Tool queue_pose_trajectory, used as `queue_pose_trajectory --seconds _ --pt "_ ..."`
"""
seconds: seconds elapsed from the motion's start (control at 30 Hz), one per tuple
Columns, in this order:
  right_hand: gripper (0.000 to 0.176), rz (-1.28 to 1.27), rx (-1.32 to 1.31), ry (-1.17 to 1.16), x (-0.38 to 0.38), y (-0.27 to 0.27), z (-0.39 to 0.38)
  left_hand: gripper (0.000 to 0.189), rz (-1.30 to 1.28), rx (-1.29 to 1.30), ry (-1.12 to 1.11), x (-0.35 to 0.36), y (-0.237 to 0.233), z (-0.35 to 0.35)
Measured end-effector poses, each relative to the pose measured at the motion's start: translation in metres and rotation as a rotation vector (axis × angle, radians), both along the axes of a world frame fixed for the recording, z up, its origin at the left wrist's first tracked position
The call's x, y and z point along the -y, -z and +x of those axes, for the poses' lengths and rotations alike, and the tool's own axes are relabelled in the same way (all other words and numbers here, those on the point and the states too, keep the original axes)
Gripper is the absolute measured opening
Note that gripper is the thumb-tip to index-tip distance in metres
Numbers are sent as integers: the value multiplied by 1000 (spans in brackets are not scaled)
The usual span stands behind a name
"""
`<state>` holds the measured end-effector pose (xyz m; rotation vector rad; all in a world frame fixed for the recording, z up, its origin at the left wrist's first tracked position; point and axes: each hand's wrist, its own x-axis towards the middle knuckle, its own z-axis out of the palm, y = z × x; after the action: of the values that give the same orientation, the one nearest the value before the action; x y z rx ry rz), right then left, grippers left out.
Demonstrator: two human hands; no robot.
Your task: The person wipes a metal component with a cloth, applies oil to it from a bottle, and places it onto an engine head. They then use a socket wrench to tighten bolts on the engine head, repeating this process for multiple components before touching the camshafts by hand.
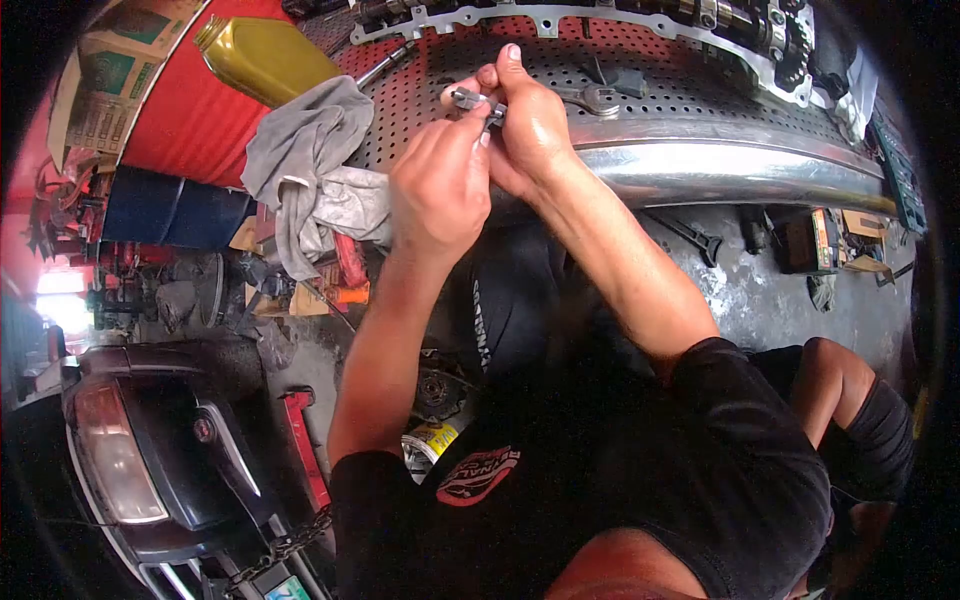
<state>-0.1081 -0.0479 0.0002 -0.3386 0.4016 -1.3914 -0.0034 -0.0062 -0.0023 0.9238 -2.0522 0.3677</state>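
Observation:
A small metal cylindrical part (466,98) sits between my two hands, above the perforated bench. My left hand (440,185) is closed, its thumb and fingers pinching the part from the near side. My right hand (533,122) curls its fingers around the same part, with its thumb sticking up. The fingers partly hide the piece. Just right of my right hand lies a wrench (600,99) on the perforated metal top (440,62). Grey rags (310,150) hang over the bench edge left of my left hand.
An engine cylinder head with camshafts (690,22) spans the back of the bench. A gold oil jug (270,62) stands on a red drum (180,125). A socket extension (385,66) lies nearby. A dark vehicle (160,450) is at lower left; another person's leg (850,400) shows at right.

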Motion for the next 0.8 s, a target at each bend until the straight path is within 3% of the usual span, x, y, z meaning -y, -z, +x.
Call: queue_pose_trajectory --seconds 0.07,0.17,0.3,0.43,0.53,0.63,0.73,0.8 --pt "44 -9 -4 -1 -1 1 2 33 -213 249 -145 0 -6 6" --pt "44 -15 3 -27 -3 -1 4 33 -325 252 -190 2 1 12" --pt "44 -77 13 -53 1 4 1 37 -312 5 -122 -6 -6 8" --pt "43 -63 12 -58 -5 1 0 26 -8 -140 -18 -13 -6 3" --pt "43 -86 71 -110 -4 3 -3 24 107 -102 -17 -13 -17 3" --pt "44 -86 60 -96 -3 4 -1 20 55 14 16 -6 -15 5" --pt "44 -113 50 -110 -1 9 -2 17 422 -487 146 -13 -7 -8" --pt "44 -151 35 -124 -5 10 -8 17 828 -789 338 -15 -8 2"
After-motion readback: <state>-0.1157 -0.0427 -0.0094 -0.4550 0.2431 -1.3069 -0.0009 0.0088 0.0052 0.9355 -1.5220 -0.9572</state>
